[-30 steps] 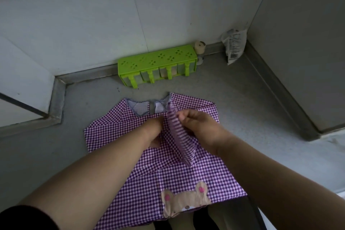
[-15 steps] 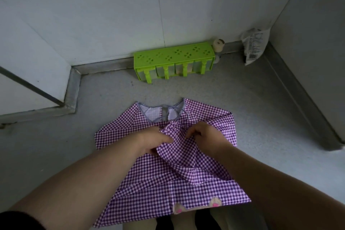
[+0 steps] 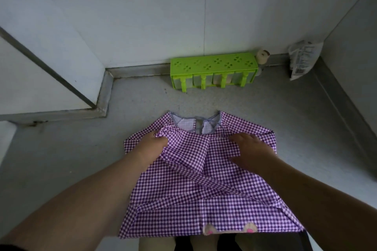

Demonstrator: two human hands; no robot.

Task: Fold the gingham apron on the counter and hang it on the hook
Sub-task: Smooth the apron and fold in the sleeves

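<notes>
We saw the purple-and-white gingham cotton apron (image 3: 204, 185) lying mostly flat on the grey counter (image 3: 306, 128), its near hem hanging just over the counter's near edge. Its neckline pointed to the far side, trimmed with a dark striped band, and the pale inner lining showed there with a thin tie. Both side panels were folded inward toward the middle, leaving angled creases, and a loose fold of cloth stood raised across the chest area. At the near hem, a beige bear-ear patch with pink spots peeked out. We could not see the hook.
</notes>
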